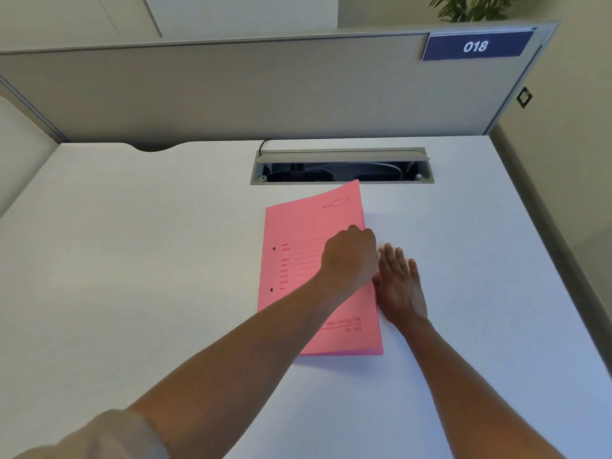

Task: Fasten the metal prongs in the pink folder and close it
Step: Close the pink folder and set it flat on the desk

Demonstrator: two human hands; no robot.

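Note:
The pink folder (298, 233) lies on the white desk (149, 260) with its printed front cover on top. The cover's far right corner is lifted a little off the desk. Two dark punch holes show near the folder's left edge. The metal prongs are hidden under the cover. My left hand (351, 256) reaches across the cover and its fingers curl over the right edge, gripping it. My right hand (399, 286) rests flat on the desk just right of the folder, fingers spread and holding nothing.
An open cable hatch (342, 167) with a raised grey lid sits in the desk just behind the folder. A grey partition (231, 91) with a blue "018" sign (475, 46) stands along the back edge. The desk's right edge drops off near the wall.

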